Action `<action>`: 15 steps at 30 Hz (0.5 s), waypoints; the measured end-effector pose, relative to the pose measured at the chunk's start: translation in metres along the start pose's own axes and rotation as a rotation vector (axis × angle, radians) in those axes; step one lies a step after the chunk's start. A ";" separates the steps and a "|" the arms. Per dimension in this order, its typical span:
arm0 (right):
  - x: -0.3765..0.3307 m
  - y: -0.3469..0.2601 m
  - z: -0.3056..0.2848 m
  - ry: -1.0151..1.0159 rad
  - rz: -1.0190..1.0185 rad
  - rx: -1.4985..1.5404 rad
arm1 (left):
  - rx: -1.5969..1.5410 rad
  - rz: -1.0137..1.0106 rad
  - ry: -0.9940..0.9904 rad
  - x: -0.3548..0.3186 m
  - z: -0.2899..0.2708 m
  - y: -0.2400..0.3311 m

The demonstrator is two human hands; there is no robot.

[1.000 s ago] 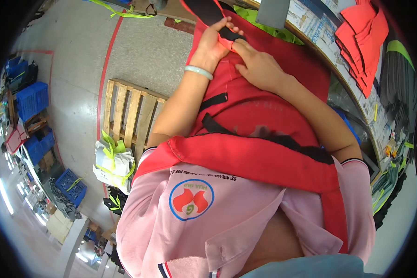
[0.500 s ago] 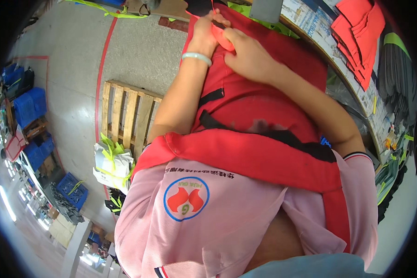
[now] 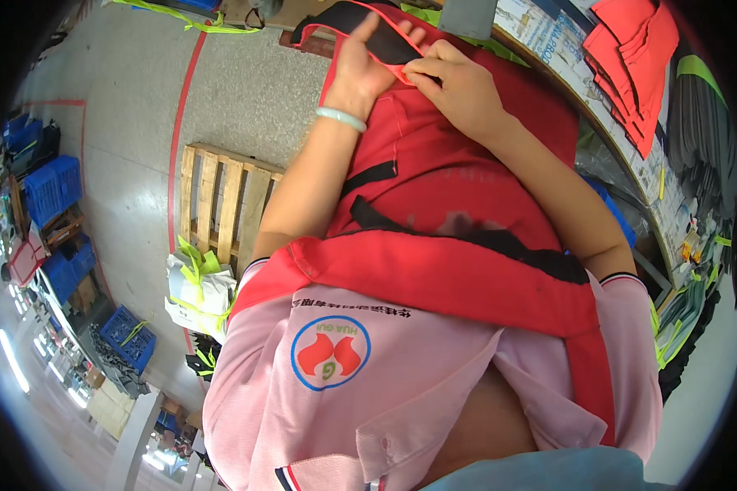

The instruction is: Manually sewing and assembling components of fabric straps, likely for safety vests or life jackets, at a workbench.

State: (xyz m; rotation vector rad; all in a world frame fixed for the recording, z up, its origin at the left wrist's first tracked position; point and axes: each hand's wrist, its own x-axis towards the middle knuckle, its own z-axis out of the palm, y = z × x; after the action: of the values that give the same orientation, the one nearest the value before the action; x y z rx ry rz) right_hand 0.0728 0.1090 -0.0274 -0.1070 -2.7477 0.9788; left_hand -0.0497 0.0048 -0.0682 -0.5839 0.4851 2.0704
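In front of my red apron [image 3: 467,176], a black fabric piece with a bright red-orange edge [image 3: 393,47] is stretched out at the top of the view. My right hand [image 3: 465,92] pinches its near edge between thumb and fingertips. Beside it, my left hand [image 3: 368,69] has its palm turned up and fingers apart, with the fabric lying against them. A pale bangle [image 3: 341,119] circles my left wrist. The far end of the piece hangs out to the left, beyond the left fingers.
On the right, a worktable [image 3: 540,37] bears a stack of red-orange fabric pieces [image 3: 630,74]. Dark grey strips [image 3: 700,123] hang beside it. To the left are a wooden pallet [image 3: 221,192], a white bundle tied with yellow-green strips [image 3: 196,295] and blue crates [image 3: 53,188].
My left hand has opened from its closed grip and turned palm up. The fabric, bunched between both hands before, is now spread wider to the left. My right hand still pinches its edge.
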 end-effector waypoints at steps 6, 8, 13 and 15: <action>0.011 0.022 0.009 0.051 -0.071 -0.145 | -0.074 -0.091 -0.151 0.008 -0.031 -0.006; 0.007 0.021 0.010 0.012 -0.064 -0.189 | 0.013 -0.027 -0.041 0.012 -0.030 -0.009; 0.010 0.026 0.018 0.051 -0.076 -0.306 | 0.006 0.012 -0.023 0.015 -0.029 -0.015; 0.014 0.028 0.016 -0.150 0.030 -0.416 | 0.018 0.021 -0.033 0.016 -0.028 -0.018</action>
State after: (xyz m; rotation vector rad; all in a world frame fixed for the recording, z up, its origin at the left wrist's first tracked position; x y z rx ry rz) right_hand 0.0555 0.1228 -0.0551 -0.1473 -3.0563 0.4219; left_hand -0.0364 0.0091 -0.1025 -0.5359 0.4920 2.0902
